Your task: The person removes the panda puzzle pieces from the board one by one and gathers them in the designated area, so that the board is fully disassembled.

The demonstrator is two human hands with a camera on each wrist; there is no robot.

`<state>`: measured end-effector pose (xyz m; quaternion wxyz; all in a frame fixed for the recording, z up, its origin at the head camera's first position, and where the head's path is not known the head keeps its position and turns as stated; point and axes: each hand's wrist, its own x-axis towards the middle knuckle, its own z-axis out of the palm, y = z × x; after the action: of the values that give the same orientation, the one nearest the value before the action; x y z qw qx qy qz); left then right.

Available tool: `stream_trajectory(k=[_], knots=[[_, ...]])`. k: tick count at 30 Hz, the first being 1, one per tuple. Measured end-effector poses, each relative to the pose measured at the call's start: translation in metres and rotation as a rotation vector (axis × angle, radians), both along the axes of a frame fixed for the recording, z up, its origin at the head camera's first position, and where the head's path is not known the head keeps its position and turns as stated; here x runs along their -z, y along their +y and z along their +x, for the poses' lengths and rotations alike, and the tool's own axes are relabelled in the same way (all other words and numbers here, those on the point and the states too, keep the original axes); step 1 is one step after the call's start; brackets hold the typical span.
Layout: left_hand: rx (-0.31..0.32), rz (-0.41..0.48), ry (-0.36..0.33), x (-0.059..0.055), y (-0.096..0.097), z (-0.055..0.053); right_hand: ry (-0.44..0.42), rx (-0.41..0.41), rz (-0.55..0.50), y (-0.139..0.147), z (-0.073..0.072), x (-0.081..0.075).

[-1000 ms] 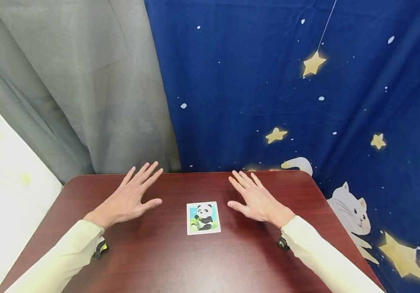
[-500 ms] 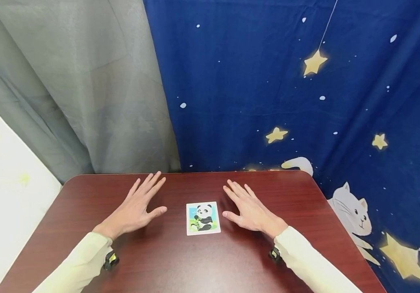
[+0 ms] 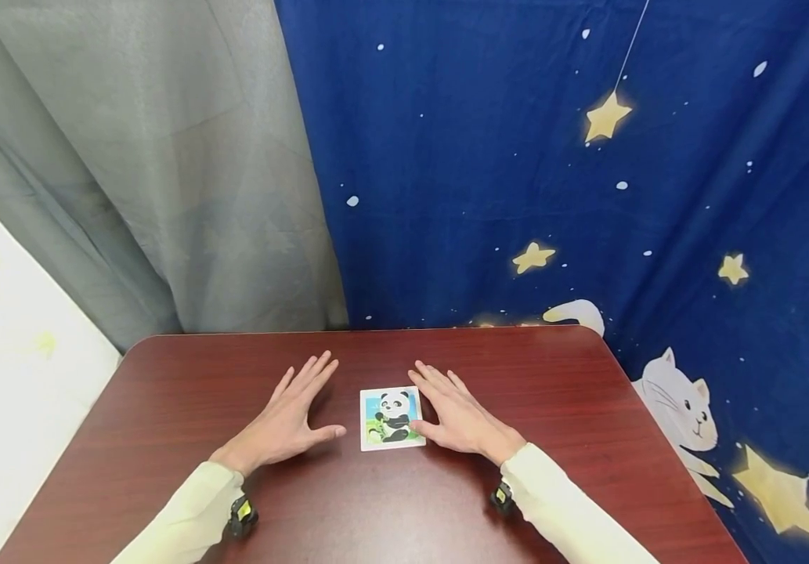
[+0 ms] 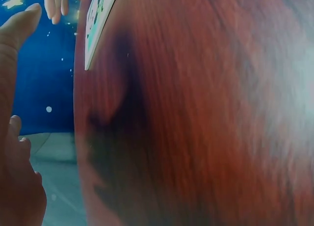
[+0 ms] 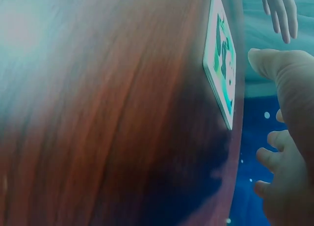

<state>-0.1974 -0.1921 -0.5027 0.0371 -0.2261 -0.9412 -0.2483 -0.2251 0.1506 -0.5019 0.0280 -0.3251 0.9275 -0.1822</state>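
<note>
A square panda picture board [image 3: 391, 423] with a white border lies flat on the dark red wooden table [image 3: 390, 501]. To its left is my left hand [image 3: 284, 423], fingers straight and spread, the thumb pointing at the board with a gap between. My right hand [image 3: 460, 415] is at the board's right side, its fingers extended; in the head view the thumb tip overlaps the board's right edge. Both wrist views show the hands raised above the tabletop, casting shadows on it. The board [image 5: 223, 59] looks thin and flat in the right wrist view. Neither hand grips anything.
Behind the table's far edge hang a grey curtain [image 3: 249, 196] and a blue curtain [image 3: 460, 157] printed with stars and a white cat. A bright white surface [image 3: 16, 376] stands to the left. Each wrist wears a small dark device below a pale sleeve.
Both hands have moved inward and nearer to me, closing in on the panda board from either side. The board stays where it was.
</note>
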Motion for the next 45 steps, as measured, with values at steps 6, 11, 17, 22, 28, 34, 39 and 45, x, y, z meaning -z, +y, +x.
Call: stream_trajectory(k=[6,11,17,22,28,34,39,45], knots=[[0.018,0.025,-0.049,0.006,0.009,-0.002,0.003,-0.026,-0.025,-0.012,-0.001,0.005],[0.034,0.042,-0.052,0.009,0.017,0.000,-0.017,-0.048,-0.042,-0.020,-0.002,0.009],[0.044,0.065,-0.068,0.013,0.026,-0.003,-0.034,-0.060,-0.050,-0.028,-0.003,0.013],[0.042,0.087,-0.092,0.016,0.031,-0.006,-0.030,-0.065,-0.071,-0.032,-0.002,0.015],[0.035,0.096,-0.130,0.022,0.036,-0.009,-0.031,-0.063,-0.060,-0.037,-0.002,0.015],[0.029,0.044,-0.199,0.027,0.040,-0.009,-0.005,-0.065,-0.041,-0.045,-0.004,0.014],[0.030,0.029,-0.225,0.027,0.042,-0.009,0.019,-0.058,-0.035,-0.051,-0.006,0.013],[0.038,-0.001,-0.222,0.028,0.043,-0.008,0.018,-0.053,-0.023,-0.058,-0.008,0.012]])
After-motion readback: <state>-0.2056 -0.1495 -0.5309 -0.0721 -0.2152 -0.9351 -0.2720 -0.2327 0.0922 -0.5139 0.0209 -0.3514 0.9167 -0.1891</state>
